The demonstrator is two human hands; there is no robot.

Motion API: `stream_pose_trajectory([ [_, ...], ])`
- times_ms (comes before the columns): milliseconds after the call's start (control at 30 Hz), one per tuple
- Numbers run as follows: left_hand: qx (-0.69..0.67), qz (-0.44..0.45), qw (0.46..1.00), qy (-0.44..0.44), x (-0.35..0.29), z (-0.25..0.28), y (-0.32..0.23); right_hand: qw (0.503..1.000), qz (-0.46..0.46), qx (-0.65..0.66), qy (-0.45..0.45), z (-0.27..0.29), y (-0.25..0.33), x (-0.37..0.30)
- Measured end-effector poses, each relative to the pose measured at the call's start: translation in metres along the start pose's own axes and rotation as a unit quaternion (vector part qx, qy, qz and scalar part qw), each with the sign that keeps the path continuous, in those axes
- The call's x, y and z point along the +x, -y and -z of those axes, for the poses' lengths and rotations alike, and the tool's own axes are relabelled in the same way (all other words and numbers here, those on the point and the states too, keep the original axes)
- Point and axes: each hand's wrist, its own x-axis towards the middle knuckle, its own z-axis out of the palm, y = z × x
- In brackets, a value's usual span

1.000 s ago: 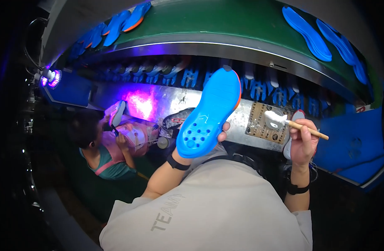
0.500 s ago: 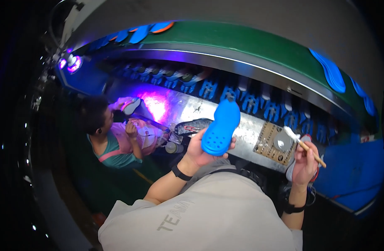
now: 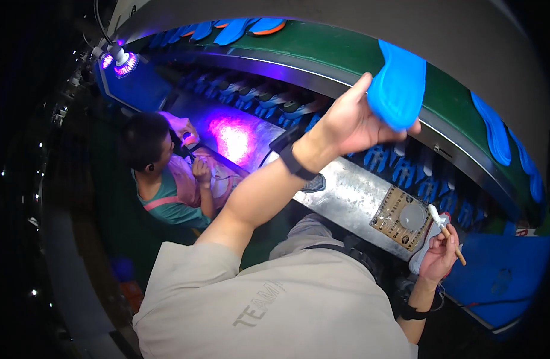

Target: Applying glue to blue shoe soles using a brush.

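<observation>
My left hand (image 3: 350, 125) is raised over the metal ledge at the green belt's edge, holding a blue shoe sole (image 3: 400, 84) from beneath. The thumb lies along its side and the other fingers are partly hidden behind it. At the lower right, my right hand (image 3: 436, 260) grips a brush (image 3: 445, 230) with a wooden handle and white bristles tilted up to the left. Beside that hand sits a light shoe with red parts (image 3: 416, 261), partly covered by it. A round pale container (image 3: 413, 216) stands on a brown cardboard sheet (image 3: 387, 222) left of the brush.
The green belt (image 3: 329, 54) carries blue soles (image 3: 490, 128) at both ends. Below it, several blue shoe pieces (image 3: 377, 158) line a rack behind the metal bench (image 3: 353, 194). A co-worker (image 3: 173, 185) sits at the left near a purple lamp (image 3: 126, 64). My left forearm partly hides a dark object (image 3: 314, 184).
My left hand has carried the blue sole up and to the right, from above the bench to the green belt. My right hand still holds the brush, slightly lower.
</observation>
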Motion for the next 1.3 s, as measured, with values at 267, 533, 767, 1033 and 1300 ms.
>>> stream_pose_trajectory([
  [267,0.883,-0.258,0.162,-0.356,-0.017,0.133,-0.222,0.984,0.019,-0.169,-0.059,0.032,0.004,-0.011],
  [533,0.964,0.068,-0.046,-0.253,-0.029,0.249,-0.376,0.928,-0.057,-0.352,-0.104,0.088,-0.047,0.021],
  [767,0.664,-0.068,0.523,-0.53,-0.028,0.174,-0.291,0.854,-0.032,-0.514,-0.075,0.106,-0.092,0.058],
  [1033,0.383,-0.053,0.841,-0.378,-0.088,0.091,-0.153,0.861,-0.044,-0.498,-0.095,0.114,-0.113,0.073],
  [1300,-0.029,-0.059,0.978,-0.196,-0.077,0.06,-0.029,0.932,-0.232,-0.079,-0.269,0.124,-0.085,0.074],
])
